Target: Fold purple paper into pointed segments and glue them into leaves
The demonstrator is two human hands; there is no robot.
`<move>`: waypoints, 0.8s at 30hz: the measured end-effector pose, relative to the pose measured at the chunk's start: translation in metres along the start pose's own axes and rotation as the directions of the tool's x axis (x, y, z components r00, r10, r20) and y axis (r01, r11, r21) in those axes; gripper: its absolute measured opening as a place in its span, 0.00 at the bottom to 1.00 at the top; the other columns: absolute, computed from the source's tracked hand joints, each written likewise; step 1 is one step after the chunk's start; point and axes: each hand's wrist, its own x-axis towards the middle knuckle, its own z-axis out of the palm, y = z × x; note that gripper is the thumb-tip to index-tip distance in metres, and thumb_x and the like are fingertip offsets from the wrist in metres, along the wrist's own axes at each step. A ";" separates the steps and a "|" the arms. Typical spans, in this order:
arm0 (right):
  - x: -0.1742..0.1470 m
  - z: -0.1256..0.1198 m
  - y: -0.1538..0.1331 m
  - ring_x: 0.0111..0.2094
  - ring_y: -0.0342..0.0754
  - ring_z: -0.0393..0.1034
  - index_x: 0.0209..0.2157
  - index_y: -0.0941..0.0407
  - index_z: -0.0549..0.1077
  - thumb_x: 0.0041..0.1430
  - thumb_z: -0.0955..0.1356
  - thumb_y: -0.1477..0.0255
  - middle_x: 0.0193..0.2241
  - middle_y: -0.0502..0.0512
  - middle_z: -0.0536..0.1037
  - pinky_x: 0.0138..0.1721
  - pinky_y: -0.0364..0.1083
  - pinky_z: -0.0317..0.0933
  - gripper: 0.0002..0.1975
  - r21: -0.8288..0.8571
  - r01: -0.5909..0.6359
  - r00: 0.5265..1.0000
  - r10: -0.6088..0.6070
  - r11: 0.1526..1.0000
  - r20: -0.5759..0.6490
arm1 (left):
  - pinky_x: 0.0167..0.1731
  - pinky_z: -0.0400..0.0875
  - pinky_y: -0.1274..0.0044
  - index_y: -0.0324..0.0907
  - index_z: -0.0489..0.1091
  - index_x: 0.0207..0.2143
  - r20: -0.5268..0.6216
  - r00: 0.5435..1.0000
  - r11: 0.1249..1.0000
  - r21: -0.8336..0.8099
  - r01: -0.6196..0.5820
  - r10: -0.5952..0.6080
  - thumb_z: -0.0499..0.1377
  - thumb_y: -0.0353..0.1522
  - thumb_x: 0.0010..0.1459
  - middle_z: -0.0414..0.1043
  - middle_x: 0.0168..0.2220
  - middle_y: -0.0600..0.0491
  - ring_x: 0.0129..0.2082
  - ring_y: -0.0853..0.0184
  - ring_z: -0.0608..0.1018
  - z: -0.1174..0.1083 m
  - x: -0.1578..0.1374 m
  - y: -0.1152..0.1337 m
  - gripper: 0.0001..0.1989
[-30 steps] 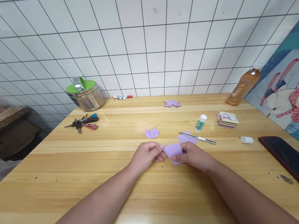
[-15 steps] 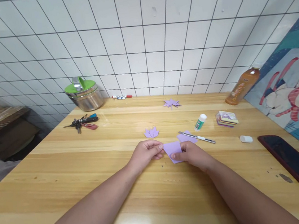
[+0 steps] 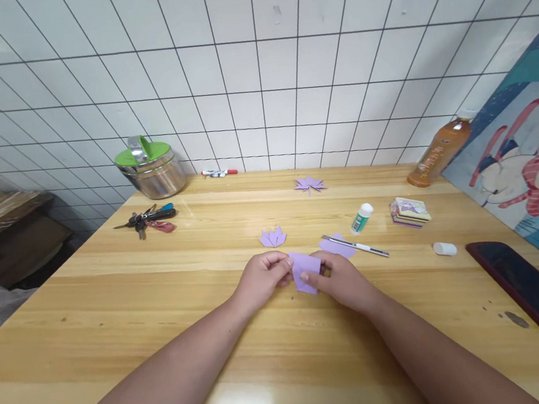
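Between my hands is a small piece of purple paper (image 3: 306,267). My left hand (image 3: 265,277) pinches its left edge with thumb and forefinger. My right hand (image 3: 342,281) is closed on its right side, thumb across the front and fingers behind, partly hidden. Just beyond my left hand lies a folded purple paper piece with several points (image 3: 272,237). Past my right hand, a pen-like craft knife (image 3: 356,246) rests across another purple paper (image 3: 336,246). A leaf-shaped purple paper piece (image 3: 309,185) lies farther back, close to the wall.
To the right stand a glue stick (image 3: 362,218), a stack of paper (image 3: 409,212), a white cap (image 3: 445,248), a phone (image 3: 531,291) and a drink bottle (image 3: 440,151). Keys (image 3: 148,219), a green-lidded steel pot (image 3: 152,169) and a marker (image 3: 219,173) are at the back left.
The purple paper has turned and shifted slightly left, now showing a squarer outline. My right hand has moved left with it. My left hand keeps its pinch in nearly the same place.
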 end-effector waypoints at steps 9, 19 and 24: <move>-0.003 0.000 -0.008 0.25 0.43 0.63 0.33 0.56 0.76 0.52 0.66 0.64 0.26 0.52 0.74 0.26 0.42 0.57 0.11 -0.090 0.051 0.992 -0.061 0.995 -0.112 | 0.28 0.65 0.79 0.38 0.73 0.26 0.090 0.993 0.985 0.147 -0.094 0.082 0.59 0.40 0.50 0.74 0.25 0.53 0.26 0.69 0.73 0.001 -0.001 -0.002 0.14; 0.003 0.007 -0.006 0.25 0.44 0.68 0.28 0.58 0.74 0.50 0.67 0.64 0.25 0.53 0.76 0.26 0.42 0.61 0.11 0.126 -0.004 0.978 0.031 0.992 -0.208 | 0.23 0.57 0.81 0.38 0.64 0.19 0.156 0.981 0.958 0.244 -0.152 0.116 0.52 0.42 0.56 0.59 0.18 0.58 0.20 0.74 0.62 0.006 -0.006 0.006 0.20; 0.004 0.007 -0.003 0.24 0.44 0.67 0.27 0.58 0.74 0.48 0.68 0.63 0.24 0.53 0.75 0.25 0.42 0.60 0.11 0.175 -0.028 0.982 0.060 0.984 -0.180 | 0.21 0.53 0.81 0.39 0.61 0.17 0.163 0.981 0.939 0.309 -0.152 0.105 0.53 0.40 0.54 0.54 0.17 0.59 0.19 0.74 0.58 0.006 -0.003 0.003 0.18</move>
